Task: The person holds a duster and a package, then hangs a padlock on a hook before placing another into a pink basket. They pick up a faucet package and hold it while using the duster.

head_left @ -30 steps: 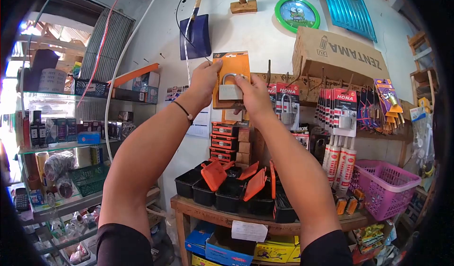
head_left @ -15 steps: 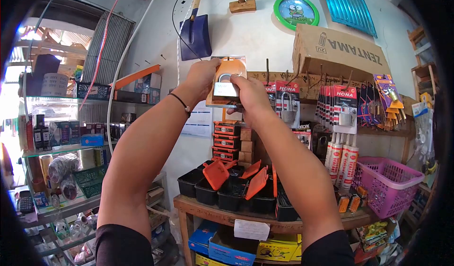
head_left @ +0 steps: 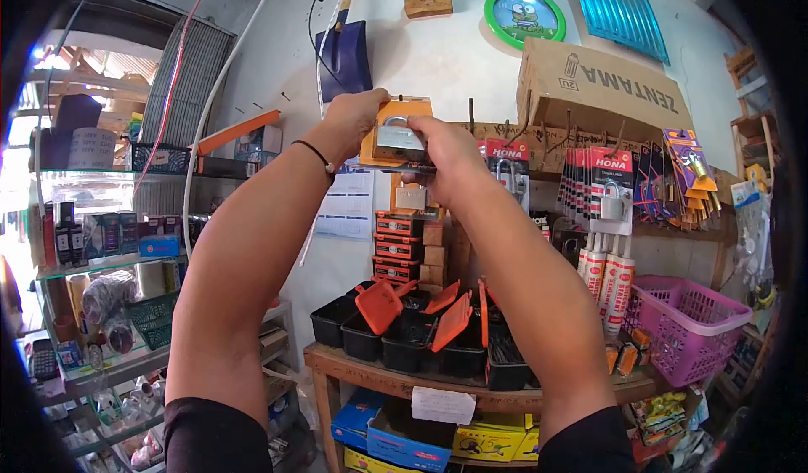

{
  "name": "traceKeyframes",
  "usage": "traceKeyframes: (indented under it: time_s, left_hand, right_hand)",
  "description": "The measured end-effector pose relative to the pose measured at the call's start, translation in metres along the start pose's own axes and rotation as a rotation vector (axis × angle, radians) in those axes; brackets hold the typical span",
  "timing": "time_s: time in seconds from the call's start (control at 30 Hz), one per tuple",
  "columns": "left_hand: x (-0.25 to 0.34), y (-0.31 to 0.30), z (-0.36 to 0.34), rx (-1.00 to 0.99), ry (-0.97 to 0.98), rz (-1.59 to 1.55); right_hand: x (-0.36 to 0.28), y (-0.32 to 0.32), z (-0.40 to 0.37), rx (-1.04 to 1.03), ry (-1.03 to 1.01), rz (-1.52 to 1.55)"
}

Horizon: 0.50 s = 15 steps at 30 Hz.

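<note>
Straight ahead, at wall height, both hands are raised around an orange-carded padlock pack point(head_left: 399, 139). Its silver padlock sits behind clear plastic. My left hand point(head_left: 353, 118) grips the pack's left edge, its fingers partly hidden behind the card. On the other side, my right hand point(head_left: 446, 151) has its thumb on the front and fingers beneath the lower edge. Just below hangs another carded pack point(head_left: 411, 197), partly covered by the hands. To the right, red-topped HONA padlock packs point(head_left: 612, 188) hang from nails on a wooden strip point(head_left: 547, 160).
Black bins with orange lids point(head_left: 380, 306) stand on a wooden shelf point(head_left: 370, 374) below. Sealant tubes point(head_left: 619, 292) and a pink basket point(head_left: 686, 330) are at right. A ZENTAMA carton point(head_left: 610, 86) rests above the strip. Glass shelves point(head_left: 109, 267) line the left.
The padlock pack has tilted, its top leaning away, and sits slightly lower against the wall. Another carded pack now shows more beneath it. Both hands keep their grip; the view has shifted slightly.
</note>
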<state>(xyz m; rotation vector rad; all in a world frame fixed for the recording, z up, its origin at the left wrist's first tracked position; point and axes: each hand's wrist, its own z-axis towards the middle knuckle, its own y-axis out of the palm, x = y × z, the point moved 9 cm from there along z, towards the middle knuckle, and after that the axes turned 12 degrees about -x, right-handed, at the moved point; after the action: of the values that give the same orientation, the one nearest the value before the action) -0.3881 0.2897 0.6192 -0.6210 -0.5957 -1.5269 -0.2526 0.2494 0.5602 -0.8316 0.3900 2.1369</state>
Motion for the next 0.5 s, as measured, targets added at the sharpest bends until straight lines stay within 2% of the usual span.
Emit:
traceKeyframes:
  time_s: [0.13, 0.2, 0.33, 0.37, 0.43, 0.5]
  left_hand:
    - [-0.002, 0.005, -0.010, -0.003, -0.012, 0.006]
    - [-0.012, 0.008, -0.010, -0.043, -0.012, -0.054]
    - [-0.030, -0.005, -0.020, 0.032, -0.061, 0.289]
    - [-0.034, -0.004, -0.025, 0.032, -0.064, 0.291]
    - [-0.036, -0.012, -0.033, 0.117, -0.067, 0.532]
    - [-0.042, -0.016, -0.037, 0.107, -0.050, 0.575]
  right_hand:
    - [0.004, -0.003, -0.003, 0.032, 0.003, -0.052]
    - [0.019, -0.007, -0.001, -0.015, 0.024, -0.043]
    - [0.039, -0.017, -0.009, 0.015, 0.008, -0.183]
    - [0.046, -0.022, -0.009, 0.036, 0.009, -0.190]
    - [0.053, -0.030, -0.008, 0.075, -0.026, -0.218]
    - [0.055, -0.038, -0.005, 0.084, -0.064, -0.263]
